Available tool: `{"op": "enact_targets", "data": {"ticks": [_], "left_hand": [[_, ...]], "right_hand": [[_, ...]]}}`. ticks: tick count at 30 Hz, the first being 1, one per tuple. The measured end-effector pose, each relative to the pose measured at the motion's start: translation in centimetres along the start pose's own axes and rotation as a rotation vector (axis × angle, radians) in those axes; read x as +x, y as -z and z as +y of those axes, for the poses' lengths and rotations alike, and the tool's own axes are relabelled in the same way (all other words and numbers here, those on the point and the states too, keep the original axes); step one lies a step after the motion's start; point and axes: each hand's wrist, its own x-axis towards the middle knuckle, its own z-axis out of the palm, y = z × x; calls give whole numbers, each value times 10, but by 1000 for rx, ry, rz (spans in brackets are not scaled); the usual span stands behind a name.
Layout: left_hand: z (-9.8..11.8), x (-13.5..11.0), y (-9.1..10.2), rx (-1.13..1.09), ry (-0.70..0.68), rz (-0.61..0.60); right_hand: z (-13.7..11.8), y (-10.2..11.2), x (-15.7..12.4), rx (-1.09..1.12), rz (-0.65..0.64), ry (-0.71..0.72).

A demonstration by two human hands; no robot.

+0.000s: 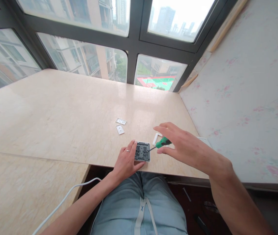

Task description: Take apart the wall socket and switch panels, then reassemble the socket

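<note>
A square dark-grey wall switch (143, 151) with its inner mechanism exposed lies near the front edge of the stone sill. My left hand (128, 156) is closed on its left side, fingers at the upper edge and thumb along the lower one; a ring shows on one finger. From the right, my right hand (178, 140) holds a screwdriver (162, 142) with a green and black handle, thumb and fingers on either side of it. The screwdriver's shaft slants down to the switch's right part. Exactly where the tip sits is too small to tell.
Two small white rocker covers (120, 125) rest beyond the switch. A white frame (155, 138) lies partly hidden behind my right hand. At left, a white cable (65, 197) runs over the lower stone surface (26, 189). Windows stand behind, a papered wall (246, 107) at right.
</note>
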Motion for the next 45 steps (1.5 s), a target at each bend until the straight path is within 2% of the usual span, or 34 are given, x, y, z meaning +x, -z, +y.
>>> {"op": "enact_targets", "data": {"ticks": [4,6,7,11,13,15,20,22,27,30,35,38,41,43,45], "left_hand": [[0,-1,-1,-7,4,1],[0,-1,-1,-12,4,1],[-1,-1,-1,-14,4,0],[-1,0,-1,-13,3,-3],[-1,0,-2,-6,1,0],[-1,0,-1,-1,-5,6],[0,0,0,-8,-8,9],[0,0,0,-9,-3,8],[1,0,0,-5,-8,6],[1,0,0,-7,-5,7],[1,0,0,-22,11,1],[1,0,1,-55,45,-3],[1,0,1,-82,71,-5],[1,1,2,-89,75,0],[1,0,3,-94,76,-2]], "right_hand": [[1,-6,7,-221,-8,-237],[3,-8,8,-266,8,-251],[5,-7,8,-247,26,-204],[7,-5,3,-57,66,127],[5,-5,2,8,77,175],[2,-6,3,11,85,107],[-4,-7,11,-244,16,-307],[-2,-6,11,-255,19,-321],[9,-4,1,107,56,62],[10,-3,-4,207,115,131],[13,-6,0,316,402,-16],[25,-18,10,590,535,-140],[45,-41,25,924,601,-232],[58,-61,34,1023,627,-328],[69,-83,40,1019,667,-443]]}}
